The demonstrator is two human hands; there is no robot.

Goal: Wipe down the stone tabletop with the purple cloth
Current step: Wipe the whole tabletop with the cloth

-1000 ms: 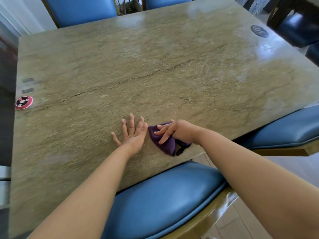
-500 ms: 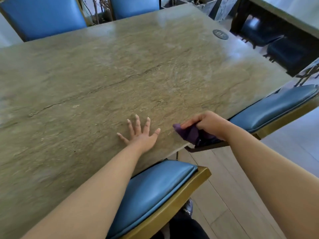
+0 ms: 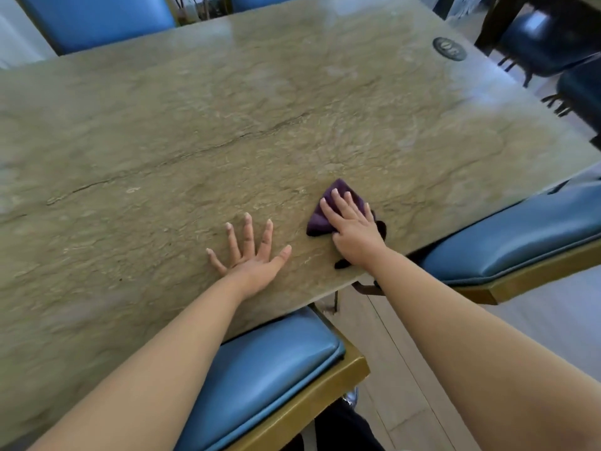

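The greenish stone tabletop (image 3: 260, 131) fills most of the view. A small folded purple cloth (image 3: 320, 219) lies near the table's near edge, right of centre. My right hand (image 3: 353, 226) presses flat on the cloth with straight fingers, covering most of it. My left hand (image 3: 252, 255) rests flat on the bare stone just to the left of the cloth, fingers spread.
Blue padded chairs stand around the table: one below me (image 3: 260, 369), one at the right (image 3: 514, 236), one at the far side (image 3: 97, 17). A dark round disc (image 3: 449, 48) sits near the far right corner. Dark chairs (image 3: 549, 40) stand beyond. Wooden floor lies under the near edge.
My right hand flattened onto the cloth and pushed it from the table's near edge further onto the stone. My left hand stayed flat. The view shifted slightly.
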